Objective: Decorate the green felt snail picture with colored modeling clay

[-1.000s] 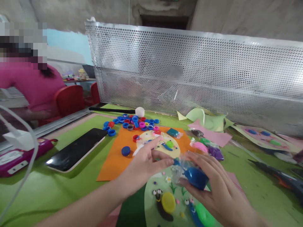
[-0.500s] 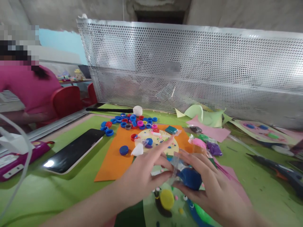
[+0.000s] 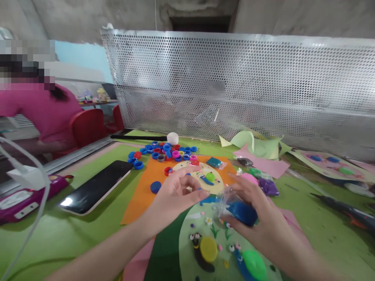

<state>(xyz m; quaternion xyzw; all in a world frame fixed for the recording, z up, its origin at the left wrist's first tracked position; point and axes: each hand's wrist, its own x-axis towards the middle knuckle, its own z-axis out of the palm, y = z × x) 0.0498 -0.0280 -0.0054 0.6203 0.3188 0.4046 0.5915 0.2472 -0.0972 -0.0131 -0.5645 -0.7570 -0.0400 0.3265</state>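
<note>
My right hand (image 3: 263,210) holds a clear plastic packet with a lump of blue modelling clay (image 3: 242,212) inside, thumb below and fingers above. Its crinkled end points toward my left hand (image 3: 175,195), which is apart from it, thumb and index spread with nothing visible between them. Beneath both hands lies a pale green oval picture (image 3: 190,218) with two clay snails, one with a yellow cap shell (image 3: 208,249), one with a green shell (image 3: 254,264). Beyond my left fingers is a cream oval picture (image 3: 215,187) with a small blue snail, on orange card (image 3: 137,203).
Bottle caps (image 3: 166,147) are heaped at the back; a blue cap (image 3: 155,187) lies nearer. A phone (image 3: 98,187) and purple power strip (image 3: 32,199) sit left. Clay packets (image 3: 268,187), paper scraps (image 3: 259,150) and a glue gun (image 3: 342,207) lie right. A metal mesh screen (image 3: 234,70) stands behind.
My left hand has let go of the packet's end and drawn back left, its fingers curling. My right hand has shifted slightly right with the packet. The view has moved a little.
</note>
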